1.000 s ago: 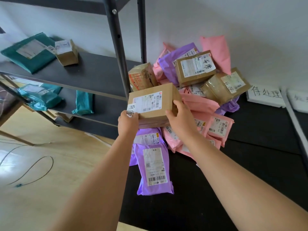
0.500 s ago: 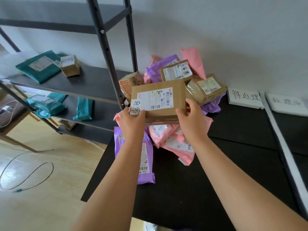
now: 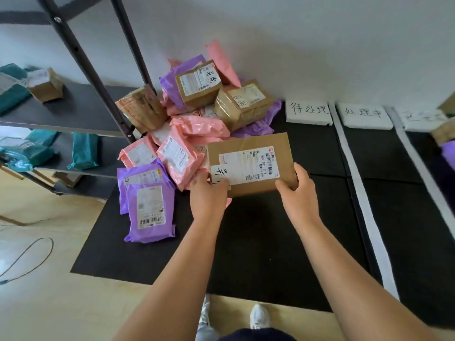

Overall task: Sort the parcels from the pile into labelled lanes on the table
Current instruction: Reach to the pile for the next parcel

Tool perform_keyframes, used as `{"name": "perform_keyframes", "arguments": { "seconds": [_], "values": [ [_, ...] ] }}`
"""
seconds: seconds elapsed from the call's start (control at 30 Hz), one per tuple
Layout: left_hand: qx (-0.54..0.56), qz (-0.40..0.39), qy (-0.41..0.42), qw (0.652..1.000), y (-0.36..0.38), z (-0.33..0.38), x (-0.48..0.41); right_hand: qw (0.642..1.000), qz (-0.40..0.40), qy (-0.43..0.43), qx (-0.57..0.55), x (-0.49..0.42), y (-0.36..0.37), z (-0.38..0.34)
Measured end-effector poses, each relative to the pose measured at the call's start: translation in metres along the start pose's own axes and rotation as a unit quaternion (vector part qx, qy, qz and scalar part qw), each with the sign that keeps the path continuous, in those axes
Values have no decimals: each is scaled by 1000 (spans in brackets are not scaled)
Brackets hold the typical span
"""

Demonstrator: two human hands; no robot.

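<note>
Held parcel: we count one cardboard box point(image 3: 251, 163) in our grip, lifted above the black table point(image 3: 258, 242), just right of the pile, in front of the first lane sign.
Left hand point(image 3: 208, 193): clasped on the box's near-left corner, thumb over a handwritten slip.
Right hand point(image 3: 296, 190): clasped on the box's near-right corner.
Labels on box: two, a printed shipping label and the handwritten slip.
Pile point(image 3: 197, 124): against the wall at the table's left rear.
Cardboard boxes in pile: we count three.
Pink bags: at least four; overlaps keep us from a sure count.
Purple bags: two flat at the pile's near-left edge, more wedged under the boxes.
Lane signs: three white signs along the wall; the first sign point(image 3: 309, 113) and second sign point(image 3: 364, 116) read clearly, the third is blurred.
White dividers: two strips point(image 3: 364, 205) running front to back.
Shelf rack point(image 3: 73, 112): left of the table, holding teal bags and one small box.
</note>
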State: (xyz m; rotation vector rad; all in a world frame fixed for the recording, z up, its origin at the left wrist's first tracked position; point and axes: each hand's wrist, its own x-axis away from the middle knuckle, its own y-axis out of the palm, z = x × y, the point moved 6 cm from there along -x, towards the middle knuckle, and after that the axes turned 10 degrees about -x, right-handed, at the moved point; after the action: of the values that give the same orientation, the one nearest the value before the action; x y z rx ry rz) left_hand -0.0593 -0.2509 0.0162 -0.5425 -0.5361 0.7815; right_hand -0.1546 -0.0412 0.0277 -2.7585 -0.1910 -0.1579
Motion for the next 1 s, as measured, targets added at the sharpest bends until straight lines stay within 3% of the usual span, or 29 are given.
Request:
{"name": "perform_keyframes", "arguments": {
  "seconds": [0.2, 0.33, 0.43, 0.57, 0.63, 0.8, 1.0],
  "values": [
    [-90, -46, -27, 995, 49, -25, 38, 998, -14, 49, 21, 7, -24, 61],
    [-148, -119, -72, 979, 79, -47, 61, 994, -34, 89, 53, 7, -36, 91],
    [-127, -163, -133, 969, 93, -64, 77, 991, -62, 105, 61, 2, -42, 103],
    [-89, -139, -149, 975, 92, -64, 74, 991, -62, 109, 42, -6, -45, 105],
    [-69, -94, -130, 985, 87, -56, 66, 992, -39, 115, 31, -3, -48, 105],
    [-143, -43, 22, 989, 84, -31, 47, 990, 45, 131, 5, 24, -58, 113],
    [-182, -105, 88, 974, 97, -26, 45, 989, -60, 132, -5, 47, -33, 129]
  ]
}}
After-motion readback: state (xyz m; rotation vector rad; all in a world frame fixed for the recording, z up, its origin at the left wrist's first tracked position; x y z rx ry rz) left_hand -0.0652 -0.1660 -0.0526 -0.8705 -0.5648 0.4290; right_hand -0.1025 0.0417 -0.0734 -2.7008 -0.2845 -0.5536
